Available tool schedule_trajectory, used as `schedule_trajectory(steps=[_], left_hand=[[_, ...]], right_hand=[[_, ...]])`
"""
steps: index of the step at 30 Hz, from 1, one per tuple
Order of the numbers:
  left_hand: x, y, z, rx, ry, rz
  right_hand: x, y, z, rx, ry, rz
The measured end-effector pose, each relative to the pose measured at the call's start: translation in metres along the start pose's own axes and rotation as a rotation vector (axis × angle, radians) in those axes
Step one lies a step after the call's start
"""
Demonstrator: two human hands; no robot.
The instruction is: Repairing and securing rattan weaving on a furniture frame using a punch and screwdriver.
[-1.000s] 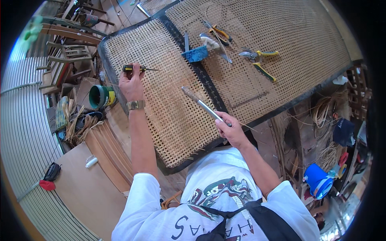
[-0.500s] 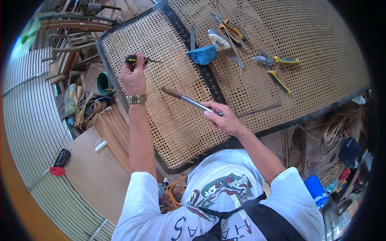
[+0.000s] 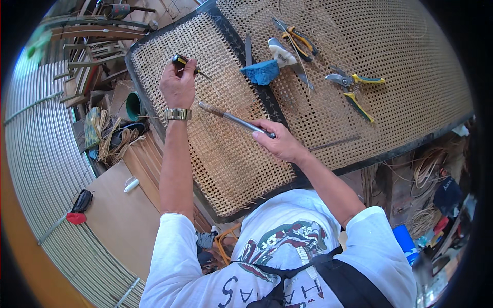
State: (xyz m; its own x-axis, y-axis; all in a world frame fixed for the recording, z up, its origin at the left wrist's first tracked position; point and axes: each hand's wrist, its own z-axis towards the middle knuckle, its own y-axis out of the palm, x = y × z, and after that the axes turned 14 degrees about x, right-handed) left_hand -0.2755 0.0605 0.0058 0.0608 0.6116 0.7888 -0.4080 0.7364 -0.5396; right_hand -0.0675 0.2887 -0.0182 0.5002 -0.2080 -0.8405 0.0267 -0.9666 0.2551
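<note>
A dark frame carries a woven cane panel (image 3: 231, 154), with a black strip dividing it. Over the panel's left part, my left hand (image 3: 178, 88) is closed around a small screwdriver (image 3: 181, 60) with a black and yellow handle, its thin tip pointing right. My right hand (image 3: 280, 141) grips the grey handle of a brush (image 3: 237, 121); the brown bristle end points up and left, close to the left wrist. Whether the bristles touch the cane I cannot tell. Beyond my hands, a blue block (image 3: 262, 72) lies across the black strip.
Pliers (image 3: 302, 43) with black and orange handles and a white-handled blade (image 3: 288, 59) lie on the right cane section. Farther right are open pruning shears (image 3: 354, 82) with yellow-green handles. A thin dark rod (image 3: 336, 142) rests nearer me. Wooden frame parts (image 3: 97, 61) crowd the far left.
My left hand has moved a little to the right with the screwdriver, which has tilted. My right hand and the brush have shifted slightly left and up.
</note>
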Motion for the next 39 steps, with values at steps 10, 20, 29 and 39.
schedule_trajectory(steps=[10, 20, 29, 39], left_hand=[[0.0, 0.013, -0.002, -0.222, 0.059, 0.103], [0.011, -0.004, -0.016, -0.106, 0.045, -0.039], [-0.001, -0.009, 0.0, 0.029, -0.073, -0.197], [-0.003, -0.002, 0.018, 0.105, -0.098, -0.29]], right_hand=[[-0.001, 0.015, 0.011, 0.01, -0.056, -0.042], [-0.003, 0.026, -0.001, 0.002, -0.179, -0.095], [0.003, 0.018, 0.002, 0.034, -0.158, -0.069], [-0.007, 0.025, 0.017, 0.055, -0.171, -0.041]])
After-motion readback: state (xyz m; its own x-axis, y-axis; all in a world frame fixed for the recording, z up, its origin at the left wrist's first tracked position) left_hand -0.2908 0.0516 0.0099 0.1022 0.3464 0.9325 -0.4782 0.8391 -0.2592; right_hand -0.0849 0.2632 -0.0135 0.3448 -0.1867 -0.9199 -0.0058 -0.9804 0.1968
